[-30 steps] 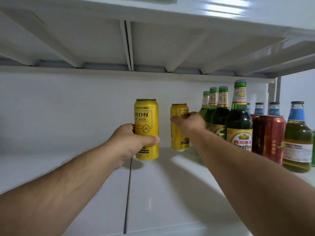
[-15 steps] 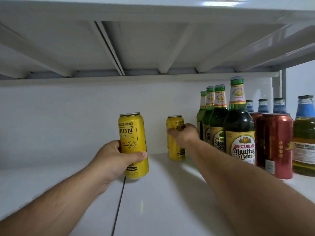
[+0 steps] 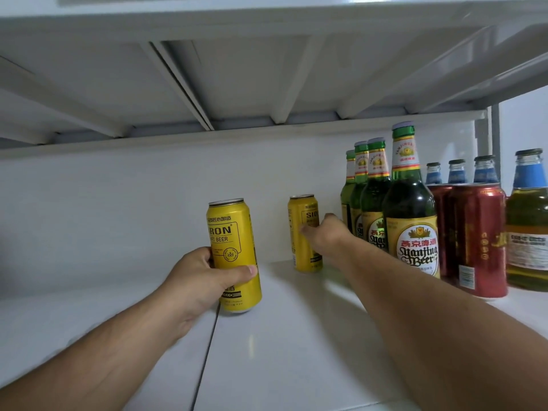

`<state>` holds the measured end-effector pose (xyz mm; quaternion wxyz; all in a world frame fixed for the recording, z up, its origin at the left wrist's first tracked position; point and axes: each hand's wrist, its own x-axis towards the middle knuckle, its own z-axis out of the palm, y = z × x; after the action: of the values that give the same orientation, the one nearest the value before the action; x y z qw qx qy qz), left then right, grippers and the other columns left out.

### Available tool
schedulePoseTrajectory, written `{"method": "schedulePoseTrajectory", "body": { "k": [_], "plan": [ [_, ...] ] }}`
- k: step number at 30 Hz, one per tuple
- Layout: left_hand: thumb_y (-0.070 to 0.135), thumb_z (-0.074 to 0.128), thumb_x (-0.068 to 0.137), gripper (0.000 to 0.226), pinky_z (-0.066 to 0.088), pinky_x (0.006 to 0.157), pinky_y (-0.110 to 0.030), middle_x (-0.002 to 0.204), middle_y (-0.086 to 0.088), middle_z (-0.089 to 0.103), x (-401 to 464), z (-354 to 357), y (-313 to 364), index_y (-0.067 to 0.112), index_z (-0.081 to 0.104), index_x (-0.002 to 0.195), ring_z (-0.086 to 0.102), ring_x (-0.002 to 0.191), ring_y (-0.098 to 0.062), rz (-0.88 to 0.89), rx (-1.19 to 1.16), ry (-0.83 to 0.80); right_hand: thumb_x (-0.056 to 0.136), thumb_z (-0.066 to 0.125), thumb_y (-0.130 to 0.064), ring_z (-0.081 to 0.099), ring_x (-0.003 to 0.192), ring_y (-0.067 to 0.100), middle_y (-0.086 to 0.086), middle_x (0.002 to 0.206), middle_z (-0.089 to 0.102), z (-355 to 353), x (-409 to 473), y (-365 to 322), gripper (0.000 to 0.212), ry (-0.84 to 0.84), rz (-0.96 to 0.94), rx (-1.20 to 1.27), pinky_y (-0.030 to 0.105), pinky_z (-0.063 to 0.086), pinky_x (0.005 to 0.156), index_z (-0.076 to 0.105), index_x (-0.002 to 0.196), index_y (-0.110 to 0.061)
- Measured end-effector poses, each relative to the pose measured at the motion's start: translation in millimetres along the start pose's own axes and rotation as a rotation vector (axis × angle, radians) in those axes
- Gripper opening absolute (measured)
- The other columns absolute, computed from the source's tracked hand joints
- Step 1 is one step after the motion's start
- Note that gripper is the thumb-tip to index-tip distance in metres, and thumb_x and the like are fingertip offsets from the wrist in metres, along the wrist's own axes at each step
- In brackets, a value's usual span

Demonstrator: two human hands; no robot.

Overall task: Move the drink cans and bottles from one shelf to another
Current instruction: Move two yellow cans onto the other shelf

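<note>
Near yellow beer can (image 3: 234, 253) upright on white shelf (image 3: 281, 336), at panel seam, gripped by left hand (image 3: 204, 280). Far yellow beer can (image 3: 304, 232) standing deeper, held by right hand (image 3: 327, 235). Beside: green Yanjing bottles (image 3: 410, 221), red cans (image 3: 477, 241).

two bare forearms, no sleeves in view, hands without rings

- The white shelf (image 3: 296, 345) has a dark seam from front to back.
- Near yellow can (image 3: 234, 256) stands on the seam, upright.
- Far yellow can (image 3: 304, 232) stands near the back wall.
- Green bottles (image 3: 410, 215), red cans (image 3: 477, 241) and blue-necked bottles (image 3: 527, 223) stand close together at the right.
</note>
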<state>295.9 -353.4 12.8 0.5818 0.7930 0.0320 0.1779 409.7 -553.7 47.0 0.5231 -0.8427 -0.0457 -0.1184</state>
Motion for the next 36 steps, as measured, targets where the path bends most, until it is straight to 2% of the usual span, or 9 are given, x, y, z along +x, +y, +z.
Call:
{"method": "schedulePoseTrajectory", "body": {
  "k": [5, 7, 10, 15, 18, 22, 27, 31, 36],
  "plan": [
    [0.015, 0.092, 0.072, 0.039, 0.059, 0.083, -0.035, 0.098, 0.0, 0.082, -1.3, 7.4, 11.3, 0.017, 0.074, 0.106, 0.079, 0.09, -0.019, 0.001, 0.008, 0.01, 0.098, 0.054, -0.009, 0.057, 0.122, 0.037, 0.023, 0.13, 0.061, -19.3, -24.0, -2.5, 0.034, -0.065, -0.021, -0.195, 0.035, 0.046, 0.086, 0.058, 0.128, 0.005],
    [0.014, 0.093, 0.071, 0.04, 0.06, 0.086, -0.037, 0.1, -0.002, 0.081, 0.3, 15.0, 18.6, 0.016, 0.074, 0.107, 0.078, 0.091, -0.02, 0.001, 0.018, -0.006, 0.098, 0.054, -0.009, 0.058, 0.12, 0.037, 0.022, 0.128, 0.06, -21.3, -34.5, -0.1, 0.034, -0.09, -0.036, -0.265, 0.033, 0.045, 0.085, 0.055, 0.129, 0.003],
    [0.018, 0.094, 0.07, 0.043, 0.06, 0.094, -0.043, 0.101, -0.002, 0.081, 7.0, 32.7, 31.7, 0.018, 0.072, 0.107, 0.077, 0.094, -0.022, 0.023, 0.038, -0.032, 0.101, 0.052, -0.015, 0.058, 0.117, 0.033, 0.017, 0.128, 0.057, -21.5, -48.6, 5.1, 0.036, -0.122, -0.052, -0.375, 0.038, 0.05, 0.098, 0.047, 0.135, -0.005],
    [0.02, 0.095, 0.068, 0.043, 0.059, 0.096, -0.047, 0.105, -0.001, 0.079, 24.9, 71.5, 41.9, 0.023, 0.068, 0.102, 0.076, 0.098, -0.022, 0.041, 0.052, -0.048, 0.101, 0.053, -0.011, 0.056, 0.122, 0.034, 0.017, 0.131, 0.057, -31.8, -68.9, 7.7, 0.035, -0.207, -0.182, -0.409, 0.036, 0.047, 0.1, 0.049, 0.135, -0.003],
    [0.019, 0.095, 0.068, 0.045, 0.058, 0.099, -0.046, 0.111, -0.003, 0.077, 34.5, 90.5, 41.0, 0.024, 0.066, 0.102, 0.074, 0.101, -0.022, 0.031, 0.065, -0.048, 0.102, 0.051, -0.016, 0.053, 0.127, 0.032, 0.017, 0.141, 0.05, -35.9, -72.8, 16.4, 0.049, -0.228, -0.146, -0.457, 0.036, 0.046, 0.103, 0.034, 0.147, -0.003],
    [0.018, 0.093, 0.071, 0.043, 0.059, 0.095, -0.041, 0.113, -0.005, 0.077, 42.9, 103.7, 38.0, 0.023, 0.066, 0.104, 0.074, 0.1, -0.022, 0.015, 0.071, -0.04, 0.102, 0.052, -0.014, 0.052, 0.129, 0.033, 0.016, 0.144, 0.049, -44.6, -75.8, 22.8, 0.051, -0.261, -0.154, -0.526, 0.036, 0.044, 0.103, 0.032, 0.148, -0.004],
    [0.017, 0.093, 0.072, 0.034, 0.059, 0.09, -0.037, 0.105, -0.002, 0.077, 47.8, 108.6, 33.7, 0.024, 0.066, 0.091, 0.075, 0.095, -0.021, -0.002, 0.084, -0.027, 0.1, 0.053, -0.012, 0.059, 0.119, 0.031, 0.014, 0.133, 0.058, -46.0, -81.6, 21.3, 0.037, -0.365, -0.226, -0.716, 0.033, 0.047, 0.091, 0.048, 0.136, -0.007],
    [0.02, 0.095, 0.068, 0.038, 0.059, 0.097, -0.044, 0.109, -0.004, 0.078, 48.7, 113.2, 33.5, 0.023, 0.068, 0.095, 0.075, 0.1, -0.023, -0.016, 0.098, -0.036, 0.1, 0.053, -0.011, 0.059, 0.118, 0.027, 0.011, 0.132, 0.057, -46.4, -83.3, 19.2, 0.045, -0.396, -0.226, -0.8, 0.03, 0.047, 0.09, 0.041, 0.144, -0.011],
    [0.019, 0.094, 0.07, 0.038, 0.06, 0.094, -0.041, 0.107, -0.003, 0.077, 50.5, 123.5, 33.3, 0.022, 0.068, 0.098, 0.075, 0.098, -0.022, -0.025, 0.086, -0.039, 0.1, 0.052, -0.009, 0.059, 0.116, 0.027, 0.009, 0.127, 0.058, -49.6, -85.0, 17.0, 0.045, -0.4, -0.252, -0.801, 0.027, 0.046, 0.087, 0.041, 0.144, -0.012]
  ]
}}
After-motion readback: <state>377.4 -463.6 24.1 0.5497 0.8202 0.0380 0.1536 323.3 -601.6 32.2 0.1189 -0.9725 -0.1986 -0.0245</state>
